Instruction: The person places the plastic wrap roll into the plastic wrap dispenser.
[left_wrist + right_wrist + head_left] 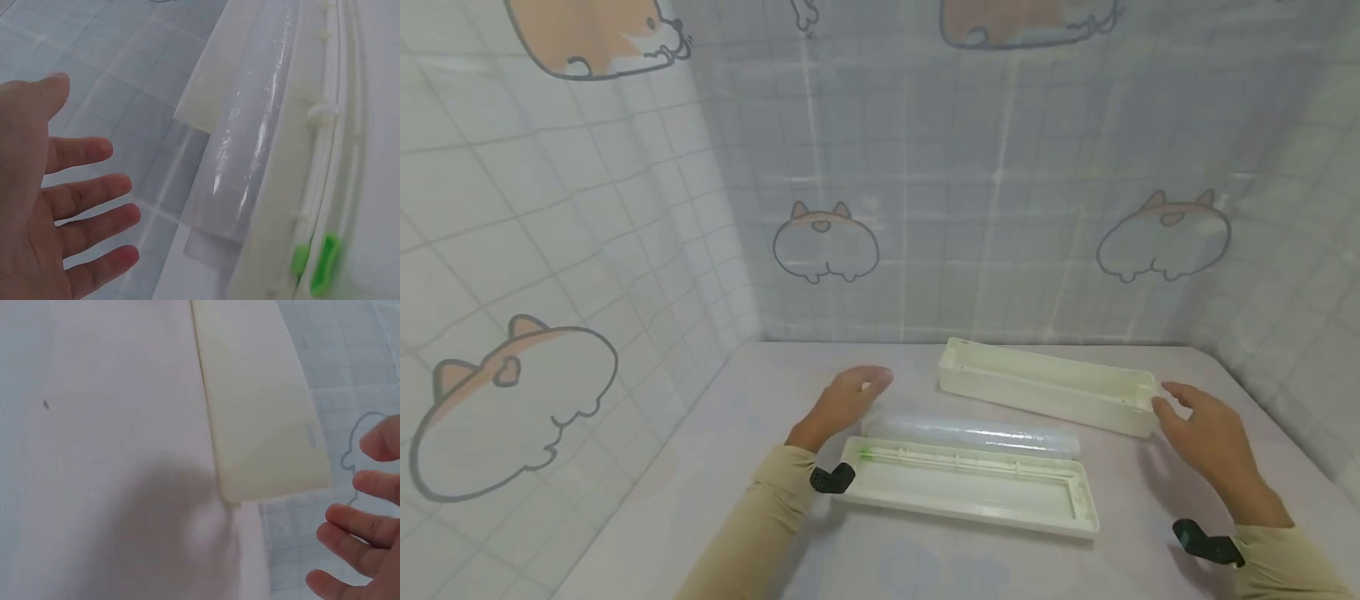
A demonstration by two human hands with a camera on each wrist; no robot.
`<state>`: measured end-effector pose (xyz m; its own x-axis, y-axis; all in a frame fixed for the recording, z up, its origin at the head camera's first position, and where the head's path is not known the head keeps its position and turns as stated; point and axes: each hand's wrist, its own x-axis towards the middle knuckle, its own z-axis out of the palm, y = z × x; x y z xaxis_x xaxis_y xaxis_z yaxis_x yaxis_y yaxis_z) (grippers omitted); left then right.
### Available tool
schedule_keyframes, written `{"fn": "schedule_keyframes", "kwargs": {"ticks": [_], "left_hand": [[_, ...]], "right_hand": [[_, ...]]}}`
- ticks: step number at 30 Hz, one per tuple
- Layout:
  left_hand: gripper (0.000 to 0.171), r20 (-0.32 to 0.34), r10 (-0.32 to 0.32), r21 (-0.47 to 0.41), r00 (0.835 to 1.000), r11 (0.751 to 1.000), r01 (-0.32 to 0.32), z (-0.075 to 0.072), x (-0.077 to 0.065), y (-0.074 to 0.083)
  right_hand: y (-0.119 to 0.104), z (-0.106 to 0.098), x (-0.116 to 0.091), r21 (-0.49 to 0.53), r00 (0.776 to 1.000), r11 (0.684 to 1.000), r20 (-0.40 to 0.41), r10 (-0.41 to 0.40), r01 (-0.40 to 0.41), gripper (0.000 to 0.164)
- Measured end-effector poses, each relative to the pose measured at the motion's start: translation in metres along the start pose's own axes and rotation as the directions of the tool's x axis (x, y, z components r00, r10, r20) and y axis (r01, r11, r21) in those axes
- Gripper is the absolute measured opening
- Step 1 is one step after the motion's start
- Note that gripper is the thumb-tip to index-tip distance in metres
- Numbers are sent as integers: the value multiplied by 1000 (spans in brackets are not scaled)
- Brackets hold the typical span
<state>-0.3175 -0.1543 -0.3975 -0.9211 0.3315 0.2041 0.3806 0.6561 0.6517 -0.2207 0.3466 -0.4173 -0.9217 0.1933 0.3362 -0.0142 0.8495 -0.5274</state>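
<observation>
Pale tabletop (940, 571), long open box (1037, 398) toward the back, shiny translucent roll (970, 435), shallow lid (962, 493) in front

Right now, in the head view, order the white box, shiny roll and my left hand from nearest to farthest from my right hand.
1. White box: right end just left of your right hand.
2. Shiny roll: in the middle.
3. Left hand: far left, near the roll's left end.

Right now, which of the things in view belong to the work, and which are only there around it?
Probably the work:
pale open box, near the right hand
shiny roll, near the left hand
shallow lid-like piece, in front of the roll

Only around it:
table
printed sheeting
black wrist devices
</observation>
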Motion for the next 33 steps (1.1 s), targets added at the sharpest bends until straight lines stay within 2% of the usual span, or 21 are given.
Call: {"fn": "schedule_keyframes", "kwargs": {"ticks": [4,9,15,20,25,29,33], "left_hand": [[55,34,18,25,999,999,-19,7,8,6],[50,83,44,71,996,996,-50,16,22,11],[46,86,67,46,994,996,-71,24,34,15],[44,105,52,43,993,997,-56,28,41,18],[42,111,19,11,994,1000,-20,33,49,16],[40,121,-16,-60,993,998,24,37,56,13],[37,140,-73,-144,987,985,93,39,61,18]], "right_hand": [[6,5,3,72,992,990,42,121,-124,58],[12,8,10,117,965,960,96,245,-256,63],[16,13,12,243,954,924,128,271,-295,64],[17,17,11,318,940,885,157,304,-339,67],[18,18,11,363,923,849,187,338,-384,71],[18,20,13,390,916,829,193,353,-401,72],[18,20,15,406,917,823,199,344,-397,71]]}}
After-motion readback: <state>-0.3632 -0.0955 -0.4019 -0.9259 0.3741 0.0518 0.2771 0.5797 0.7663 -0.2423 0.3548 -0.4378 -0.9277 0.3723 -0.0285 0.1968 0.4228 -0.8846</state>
